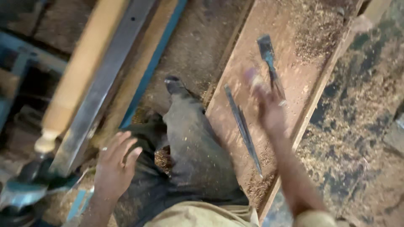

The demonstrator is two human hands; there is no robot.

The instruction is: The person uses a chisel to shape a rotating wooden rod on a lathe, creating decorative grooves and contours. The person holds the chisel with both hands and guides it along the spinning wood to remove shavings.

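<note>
Seemingly mid-reach: right hand, blurred, grip unreadable, over chisel on board beside two thin tools; left hand open, empty, near rail; risk: hasty grab onto blade, cut fingers.

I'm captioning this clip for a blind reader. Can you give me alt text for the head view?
Seen from above, a person's right hand, blurred, reaches over a chisel on a sawdust-strewn board where long metal tools lie. The left hand hovers open by a lathe rail and turned wooden spindle.
</note>
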